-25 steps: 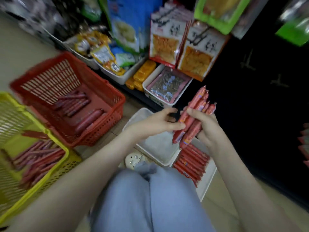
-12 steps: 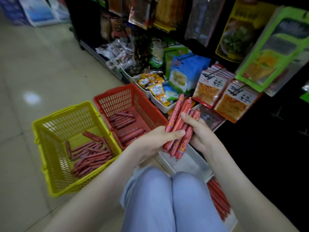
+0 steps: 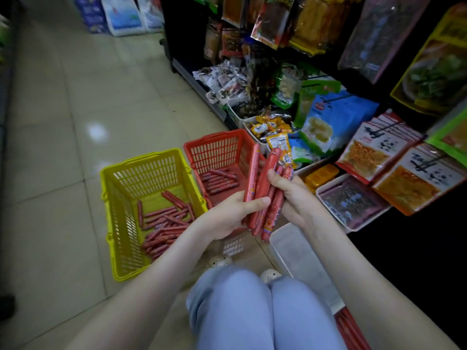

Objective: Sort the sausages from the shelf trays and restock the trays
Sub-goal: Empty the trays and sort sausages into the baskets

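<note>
**Status: sorting step, bundle in hand**

- Sausage bundle (image 3: 262, 198): held upright and fanned at the near-right corner of the red basket (image 3: 214, 137). The labels face up, prob. so types can be read and split before dropping.
- Left hand (image 3: 227, 215): clasped on the lower part of the bundle, thumb laid across the front, fingers beneath. It serves as the support.
- Right hand (image 3: 290, 195): closed round the right-side sticks, thumb pressed on a longer one. Judged to be the picking hand, separating single items.
- Loose sausages (image 3: 219, 179) are seen on the red basket's floor. A larger heap (image 3: 164, 223) lies in the yellow basket (image 3: 141, 160), set just left of the red basket. Two bins are presumably kept for two sorts.
- An empty white tray (image 3: 298, 251) is placed just near-right of the red basket, awaiting restock. A filled tray (image 3: 351, 327) is cut off further in the same direction.

**Change vs. 0.5 s ago**

- Both grips are unchanged and nothing has been dropped.
- The bundle is kept at the same corner of the red basket.
- Only the head view has shifted slightly. Basket contents appear the same.
</note>
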A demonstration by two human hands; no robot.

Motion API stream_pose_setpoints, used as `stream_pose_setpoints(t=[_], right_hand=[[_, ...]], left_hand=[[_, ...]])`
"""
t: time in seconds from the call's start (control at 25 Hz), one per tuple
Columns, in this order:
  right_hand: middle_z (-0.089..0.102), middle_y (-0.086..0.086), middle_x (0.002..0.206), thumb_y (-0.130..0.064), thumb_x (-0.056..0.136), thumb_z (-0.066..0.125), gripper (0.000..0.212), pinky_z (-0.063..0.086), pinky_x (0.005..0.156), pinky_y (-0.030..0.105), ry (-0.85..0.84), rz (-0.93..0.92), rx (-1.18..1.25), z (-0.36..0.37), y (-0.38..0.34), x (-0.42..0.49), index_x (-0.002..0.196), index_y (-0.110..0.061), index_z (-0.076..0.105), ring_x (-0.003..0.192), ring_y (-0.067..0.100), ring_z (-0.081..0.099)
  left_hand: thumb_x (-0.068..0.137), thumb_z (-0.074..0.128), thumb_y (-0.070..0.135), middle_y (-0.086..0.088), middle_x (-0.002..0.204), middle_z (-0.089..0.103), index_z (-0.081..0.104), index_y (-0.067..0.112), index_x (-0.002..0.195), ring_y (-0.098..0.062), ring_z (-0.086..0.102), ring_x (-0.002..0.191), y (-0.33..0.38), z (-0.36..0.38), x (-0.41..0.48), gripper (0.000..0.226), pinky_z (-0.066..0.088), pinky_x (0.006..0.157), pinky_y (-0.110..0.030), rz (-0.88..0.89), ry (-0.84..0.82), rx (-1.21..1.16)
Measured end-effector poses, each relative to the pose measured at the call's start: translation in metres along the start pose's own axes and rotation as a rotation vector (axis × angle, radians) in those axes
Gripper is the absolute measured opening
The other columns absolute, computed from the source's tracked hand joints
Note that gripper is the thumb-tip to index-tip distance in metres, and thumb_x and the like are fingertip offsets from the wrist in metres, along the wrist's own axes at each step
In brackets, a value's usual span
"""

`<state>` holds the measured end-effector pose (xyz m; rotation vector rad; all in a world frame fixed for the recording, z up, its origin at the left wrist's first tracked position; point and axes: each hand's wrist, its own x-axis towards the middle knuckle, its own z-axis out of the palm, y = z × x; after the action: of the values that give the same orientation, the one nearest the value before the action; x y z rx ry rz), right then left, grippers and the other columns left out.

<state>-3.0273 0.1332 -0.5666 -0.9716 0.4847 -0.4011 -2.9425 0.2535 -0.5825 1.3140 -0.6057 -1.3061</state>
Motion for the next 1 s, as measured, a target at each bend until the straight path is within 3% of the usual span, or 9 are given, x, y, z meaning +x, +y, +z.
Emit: stream_pose_setpoints(t=[0.2, 0.32, 0.44, 0.48, 0.6, 0.64, 0.8, 1.0], right_hand=[[0.073, 0.010, 0.096, -0.009, 0.093, 0.053, 0.017, 0.057, 0.082, 0.034, -0.013, 0.067, -0.093, 0.012, 0.024, 0.030, 0.105, -0.005, 0.064, 0.092, 0.023, 0.069], [0.073, 0.007, 0.087, -0.003, 0.094, 0.050, 0.017, 0.057, 0.074, 0.033, 0.021, 0.051, -0.116, 0.010, 0.035, 0.049, 0.105, -0.006, 0.063, 0.082, 0.019, 0.070], [0.071, 0.010, 0.085, 0.000, 0.094, 0.047, 0.021, 0.057, 0.072, 0.034, 0.049, 0.040, -0.137, 0.005, 0.044, 0.063, 0.107, -0.005, 0.063, 0.079, 0.021, 0.069], [0.071, 0.010, 0.085, 0.001, 0.094, 0.048, 0.020, 0.057, 0.071, 0.034, 0.047, 0.044, -0.125, 0.004, 0.048, 0.067, 0.107, -0.004, 0.063, 0.079, 0.021, 0.069], [0.070, 0.011, 0.087, 0.000, 0.090, 0.054, 0.019, 0.058, 0.071, 0.035, 0.041, 0.070, -0.041, 0.004, 0.060, 0.073, 0.108, -0.002, 0.060, 0.080, 0.023, 0.069], [0.070, 0.011, 0.088, 0.000, 0.089, 0.055, 0.020, 0.058, 0.071, 0.036, 0.037, 0.079, -0.017, 0.004, 0.062, 0.075, 0.109, -0.001, 0.059, 0.081, 0.024, 0.069], [0.069, 0.014, 0.095, -0.002, 0.086, 0.058, 0.030, 0.057, 0.070, 0.036, 0.033, 0.113, 0.045, 0.010, 0.071, 0.085, 0.116, 0.001, 0.057, 0.085, 0.026, 0.069], [0.070, 0.017, 0.097, -0.009, 0.082, 0.061, 0.038, 0.057, 0.077, 0.040, 0.025, 0.145, 0.177, 0.022, 0.087, 0.092, 0.117, 0.005, 0.056, 0.088, 0.028, 0.070]], left_hand=[[0.090, 0.061, 0.025, -0.018, 0.118, 0.065, 0.059, 0.012, 0.120, -0.033, 0.062, 0.109, -0.017, -0.033, 0.009, 0.033, 0.049, 0.096, -0.050, 0.029, 0.126, 0.021], [0.093, 0.057, 0.025, -0.012, 0.113, 0.068, 0.059, 0.014, 0.118, -0.024, 0.066, 0.100, -0.024, -0.048, 0.016, 0.027, 0.054, 0.089, -0.040, 0.013, 0.180, 0.049], [0.094, 0.057, 0.017, -0.004, 0.089, 0.069, 0.060, 0.014, 0.102, -0.008, 0.068, 0.071, -0.029, -0.059, 0.024, 0.009, 0.053, 0.063, -0.020, -0.017, 0.203, 0.048], [0.094, 0.057, 0.015, -0.005, 0.087, 0.068, 0.060, 0.014, 0.101, -0.009, 0.067, 0.069, -0.031, -0.061, 0.027, 0.008, 0.053, 0.060, -0.020, -0.030, 0.209, 0.041], [0.091, 0.060, 0.012, -0.012, 0.101, 0.070, 0.063, 0.012, 0.107, -0.028, 0.068, 0.091, -0.038, -0.069, 0.033, 0.016, 0.056, 0.080, -0.040, -0.076, 0.198, -0.048], [0.090, 0.060, 0.010, -0.010, 0.099, 0.071, 0.064, 0.012, 0.105, -0.028, 0.068, 0.090, -0.039, -0.072, 0.032, 0.015, 0.057, 0.079, -0.040, -0.081, 0.192, -0.089], [0.091, 0.056, 0.002, -0.003, 0.083, 0.072, 0.063, 0.008, 0.101, -0.016, 0.070, 0.072, -0.042, -0.082, 0.026, 0.015, 0.055, 0.059, -0.028, -0.081, 0.185, -0.191], [0.088, 0.058, 0.000, -0.003, 0.078, 0.072, 0.064, 0.008, 0.099, -0.015, 0.070, 0.068, -0.044, -0.095, 0.023, 0.014, 0.054, 0.056, -0.026, -0.074, 0.249, -0.198]])
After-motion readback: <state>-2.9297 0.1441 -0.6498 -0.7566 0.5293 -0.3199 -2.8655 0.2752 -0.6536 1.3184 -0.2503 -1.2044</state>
